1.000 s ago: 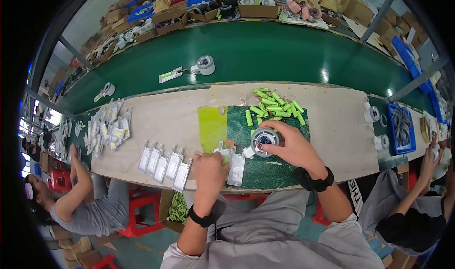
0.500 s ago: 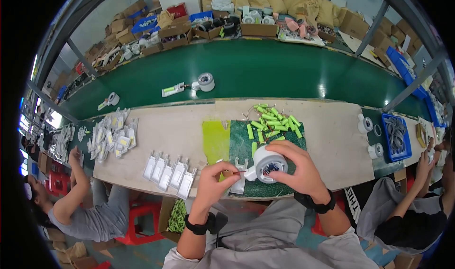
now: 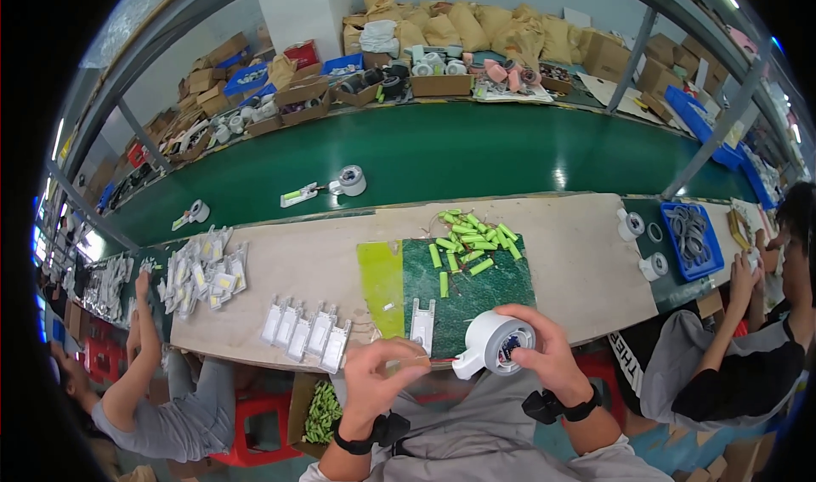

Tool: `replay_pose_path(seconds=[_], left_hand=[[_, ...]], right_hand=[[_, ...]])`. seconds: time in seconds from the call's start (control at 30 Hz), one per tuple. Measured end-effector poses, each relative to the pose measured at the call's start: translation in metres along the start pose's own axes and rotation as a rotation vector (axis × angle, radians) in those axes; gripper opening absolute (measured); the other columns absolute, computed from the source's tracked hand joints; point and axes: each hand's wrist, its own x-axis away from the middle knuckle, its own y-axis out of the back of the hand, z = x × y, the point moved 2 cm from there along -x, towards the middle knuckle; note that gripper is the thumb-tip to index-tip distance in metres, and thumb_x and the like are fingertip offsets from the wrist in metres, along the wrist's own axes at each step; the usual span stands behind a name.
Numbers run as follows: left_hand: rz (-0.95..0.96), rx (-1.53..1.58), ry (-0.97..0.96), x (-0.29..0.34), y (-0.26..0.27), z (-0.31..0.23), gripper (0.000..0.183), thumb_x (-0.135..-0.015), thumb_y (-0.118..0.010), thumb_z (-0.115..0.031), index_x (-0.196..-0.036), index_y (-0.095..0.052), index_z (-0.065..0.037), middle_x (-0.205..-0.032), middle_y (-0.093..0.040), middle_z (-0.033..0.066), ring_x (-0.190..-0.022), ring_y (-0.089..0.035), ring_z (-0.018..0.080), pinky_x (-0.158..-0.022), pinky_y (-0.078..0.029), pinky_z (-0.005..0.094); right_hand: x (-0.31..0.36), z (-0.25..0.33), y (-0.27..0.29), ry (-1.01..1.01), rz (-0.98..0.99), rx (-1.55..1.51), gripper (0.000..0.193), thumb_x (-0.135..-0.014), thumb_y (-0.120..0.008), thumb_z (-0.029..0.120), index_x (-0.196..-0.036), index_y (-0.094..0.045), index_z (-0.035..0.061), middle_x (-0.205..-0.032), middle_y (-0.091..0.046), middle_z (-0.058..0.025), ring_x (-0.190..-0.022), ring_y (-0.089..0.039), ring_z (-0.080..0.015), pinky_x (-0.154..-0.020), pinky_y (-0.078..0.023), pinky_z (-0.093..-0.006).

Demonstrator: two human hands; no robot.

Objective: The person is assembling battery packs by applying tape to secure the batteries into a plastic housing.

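Observation:
A white round housing (image 3: 478, 344) with a short neck is gripped in my right hand (image 3: 552, 359), fingers over its top and thumb by the open face, where a circuit board shows. Thin red wire (image 3: 444, 360) runs from the neck to my left hand (image 3: 376, 380), whose thumb and fingertips pinch it. Both hands hover at the table's front edge. Just behind them, a white plastic frame (image 3: 422, 327) lies on the dark green mat (image 3: 501, 291). Several bright green battery cells (image 3: 478, 237) are heaped at the mat's far end. More white frames (image 3: 310, 333) lie in a row to the left.
A pile of white frames (image 3: 208, 269) lies far left. At right are white housings (image 3: 653, 267) and a blue tray (image 3: 702, 275) of grey rings. Beyond the table runs a green conveyor belt (image 3: 459, 150) carrying assembled pieces. Co-workers sit on both sides; a carton (image 3: 297, 410) of green cells stands below.
Both hands have come nearer to my body, bringing the housing off the mat to the table's front edge. More of the frame behind them now shows. The view has shifted upward.

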Motion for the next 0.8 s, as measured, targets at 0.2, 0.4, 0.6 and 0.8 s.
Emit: replay_pose_path(seconds=[0.2,0.4,0.6,0.8], left_hand=[[0.084,-0.259,0.071,0.003,-0.012,0.003,0.018,-0.076,-0.075,0.005,-0.088,-0.061,0.006,-0.08,-0.069,0.0169,-0.077,-0.069,0.0226,-0.069,-0.056,0.0325],[0.08,-0.107,0.453,-0.004,-0.03,0.017,0.018,-0.076,-0.069,0.007,-0.092,-0.06,0.003,-0.081,-0.068,0.0065,-0.079,-0.066,0.0124,-0.072,-0.05,0.0256],[0.347,-0.26,0.517,-0.017,-0.079,0.055,0.015,-0.083,-0.065,0.005,-0.095,-0.056,0.002,-0.084,-0.068,0.0091,-0.078,-0.066,0.0132,-0.071,-0.05,0.0256],[0.124,0.026,0.717,-0.002,-0.135,0.127,0.011,-0.088,-0.058,0.008,-0.094,-0.051,0.004,-0.082,-0.066,0.0113,-0.067,-0.067,0.0161,-0.062,-0.053,0.0262]], right_hand=[[0.015,-0.026,-0.004,-0.095,0.071,-0.162,0.087,-0.067,-0.088,0.025,-0.138,-0.042,0.0035,-0.136,-0.05,-0.0111,-0.126,-0.049,-0.022,-0.106,-0.038,-0.0354],[0.015,-0.007,0.028,0.114,-0.038,0.445,0.078,-0.063,-0.087,0.019,-0.129,-0.048,0.0028,-0.133,-0.052,-0.0139,-0.125,-0.05,-0.0248,-0.104,-0.039,-0.0356],[0.016,-0.045,0.092,0.092,-0.095,0.702,0.066,-0.064,-0.085,0.021,-0.122,-0.056,0.0043,-0.112,-0.064,-0.0107,-0.107,-0.062,-0.0265,-0.093,-0.047,-0.0351],[0.022,-0.067,0.145,-0.072,-0.058,0.72,0.066,-0.066,-0.085,0.02,-0.122,-0.055,0.0028,-0.119,-0.06,-0.0163,-0.112,-0.057,-0.0352,-0.094,-0.045,-0.04]])
